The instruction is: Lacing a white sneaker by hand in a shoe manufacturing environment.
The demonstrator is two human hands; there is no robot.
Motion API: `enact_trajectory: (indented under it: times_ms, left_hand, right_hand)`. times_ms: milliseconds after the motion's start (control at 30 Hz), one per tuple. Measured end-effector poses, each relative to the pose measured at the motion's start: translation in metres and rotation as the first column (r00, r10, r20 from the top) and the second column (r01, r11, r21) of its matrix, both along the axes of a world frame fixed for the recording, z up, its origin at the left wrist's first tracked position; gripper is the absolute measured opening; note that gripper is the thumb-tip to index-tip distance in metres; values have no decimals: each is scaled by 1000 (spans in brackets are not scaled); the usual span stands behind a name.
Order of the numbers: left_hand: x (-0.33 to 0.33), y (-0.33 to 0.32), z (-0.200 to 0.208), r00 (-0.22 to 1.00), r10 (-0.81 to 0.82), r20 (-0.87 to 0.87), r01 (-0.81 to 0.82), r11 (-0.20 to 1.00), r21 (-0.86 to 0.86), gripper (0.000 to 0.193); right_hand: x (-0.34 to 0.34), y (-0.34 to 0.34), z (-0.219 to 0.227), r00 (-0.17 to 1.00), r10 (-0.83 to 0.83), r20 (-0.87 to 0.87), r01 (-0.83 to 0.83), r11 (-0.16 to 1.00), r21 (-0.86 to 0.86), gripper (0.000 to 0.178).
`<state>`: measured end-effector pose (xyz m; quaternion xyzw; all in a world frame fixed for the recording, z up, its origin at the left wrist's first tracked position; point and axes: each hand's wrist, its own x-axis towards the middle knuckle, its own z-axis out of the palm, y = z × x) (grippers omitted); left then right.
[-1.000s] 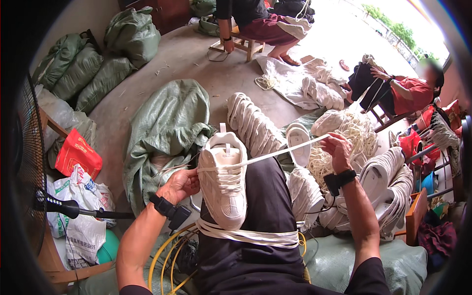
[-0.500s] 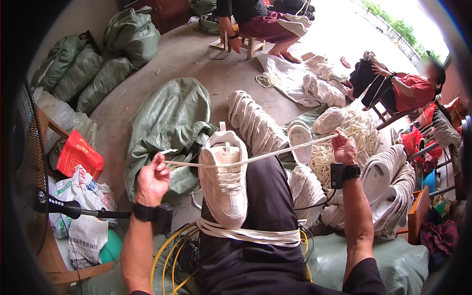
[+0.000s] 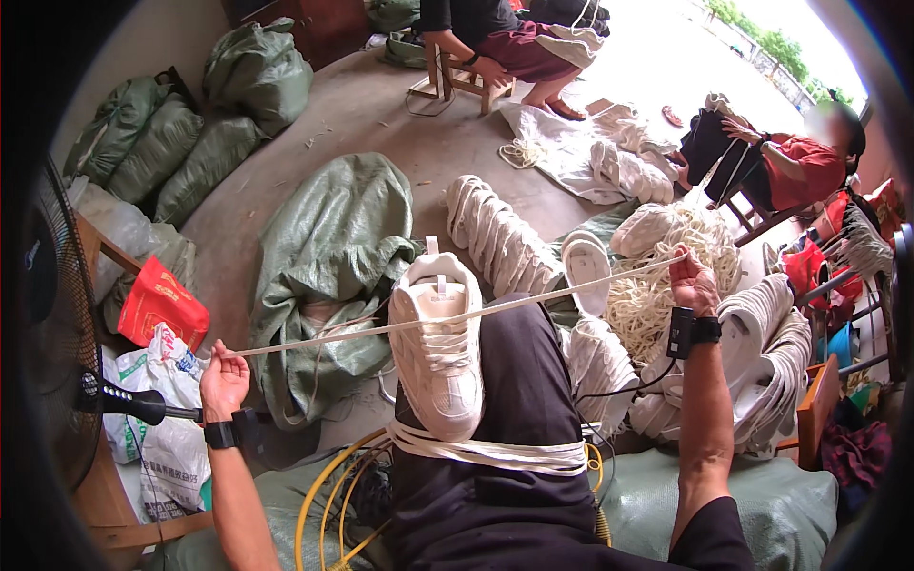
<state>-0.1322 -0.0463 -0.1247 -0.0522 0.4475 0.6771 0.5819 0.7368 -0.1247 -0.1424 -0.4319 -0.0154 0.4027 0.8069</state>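
A pale shoelace (image 3: 533, 301) is stretched taut between my hands, crossing above a white sneaker (image 3: 436, 352). My left hand (image 3: 225, 383) pinches its one end, out to the left over the bags. At the right, my right hand (image 3: 695, 284) grips the other end, in front of a heap of loose laces. The sneaker rests on my thigh, toe toward me, with lacing across its lower tongue and its upper part open. Several more white laces (image 3: 495, 451) are wrapped round my thigh just below the toe.
A green woven sack (image 3: 328, 219) lies ahead on the left. Rows of stacked white shoes (image 3: 500, 238) and a pile of laces (image 3: 657, 309) are ahead and right. A fan (image 3: 62, 333) stands at the left. Two people sit farther off; one wears a red shirt (image 3: 809, 176).
My left hand has moved outward to the left and a little down, drawing the lace out longer. My right hand has shifted slightly right and up, still holding its end.
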Motion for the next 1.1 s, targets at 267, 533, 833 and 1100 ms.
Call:
enact_trajectory:
  times_ms: [267, 533, 833, 1100]
  left_hand:
    - [-18, -3, 0, 984, -158, 78, 144, 976, 164, 22]
    - [0, -1, 33, 984, -142, -110, 165, 958, 233, 23]
    - [-6, -17, 46, 973, -179, 143, 122, 933, 338, 21]
    - [104, -12, 36, 760, -453, -466, 504, 864, -17, 23]
  right_hand:
    - [-136, 4, 66, 816, 257, 517, -241, 965, -99, 11]
    - [-280, 12, 74, 112, 432, 895, -373, 853, -365, 11]
    - [-311, 10, 65, -150, 383, 911, -497, 767, -405, 7]
    - [-312, 10, 70, -138, 464, 875, -502, 729, -466, 8]
